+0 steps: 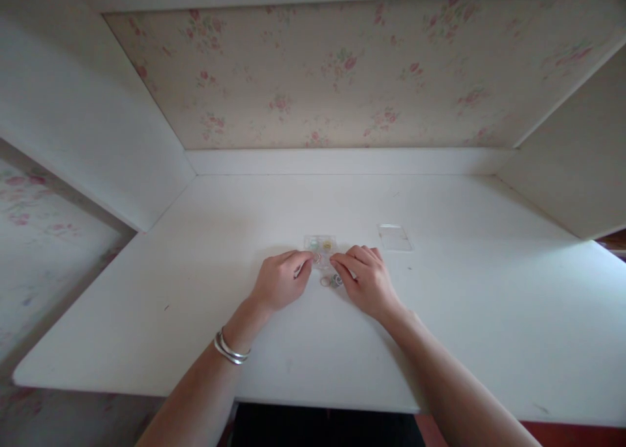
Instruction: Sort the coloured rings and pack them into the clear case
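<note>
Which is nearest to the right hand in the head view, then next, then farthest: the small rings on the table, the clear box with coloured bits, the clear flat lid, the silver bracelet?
From the right hand:
1. Small rings, at its fingertips, just left.
2. Clear box, just beyond the fingertips, up and left.
3. Clear flat lid, apart, farther back on the table.
4. Silver bracelet, on the left wrist, farthest.

White desk (pixel 195 317): clear box (pixel 320 243), lid (pixel 394 237), rings (pixel 331 281).

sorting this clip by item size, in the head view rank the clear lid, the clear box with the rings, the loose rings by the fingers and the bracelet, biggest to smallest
1. Clear lid and clear box: look about alike; the box is partly hidden by fingertips, so no ranking.
2. Bracelet: nearer the camera, so unsure.
3. Loose rings: smallest.
</note>
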The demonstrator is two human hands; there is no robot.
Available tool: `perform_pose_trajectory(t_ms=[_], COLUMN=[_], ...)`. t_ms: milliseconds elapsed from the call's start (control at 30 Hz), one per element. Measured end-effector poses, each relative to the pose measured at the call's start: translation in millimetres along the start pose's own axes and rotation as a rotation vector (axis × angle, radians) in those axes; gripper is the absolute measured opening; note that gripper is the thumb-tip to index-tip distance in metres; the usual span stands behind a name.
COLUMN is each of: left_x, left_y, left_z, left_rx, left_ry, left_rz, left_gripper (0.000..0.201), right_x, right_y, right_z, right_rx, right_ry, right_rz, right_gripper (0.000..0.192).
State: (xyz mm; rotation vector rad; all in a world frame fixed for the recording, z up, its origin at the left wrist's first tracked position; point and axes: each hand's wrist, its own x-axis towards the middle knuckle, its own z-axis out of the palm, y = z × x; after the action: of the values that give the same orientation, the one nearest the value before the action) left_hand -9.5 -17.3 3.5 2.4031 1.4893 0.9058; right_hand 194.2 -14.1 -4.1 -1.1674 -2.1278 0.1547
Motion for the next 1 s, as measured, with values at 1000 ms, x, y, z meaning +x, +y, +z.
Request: perform_pose_trajectory(t_ms=[1000], left_x=[-7.7], left_y=[9.7], left_z=[5.7], left_rx=[0.164], left_ry=[-0.463], left_rz=[0.106], left_gripper=[0.025], right_x=[7.7], right_y=[21.1], right_z=[-7.2], right_rx=[-0.004], right_ry=[0.074], right_rz=[0.199], right_gripper=[0.019])
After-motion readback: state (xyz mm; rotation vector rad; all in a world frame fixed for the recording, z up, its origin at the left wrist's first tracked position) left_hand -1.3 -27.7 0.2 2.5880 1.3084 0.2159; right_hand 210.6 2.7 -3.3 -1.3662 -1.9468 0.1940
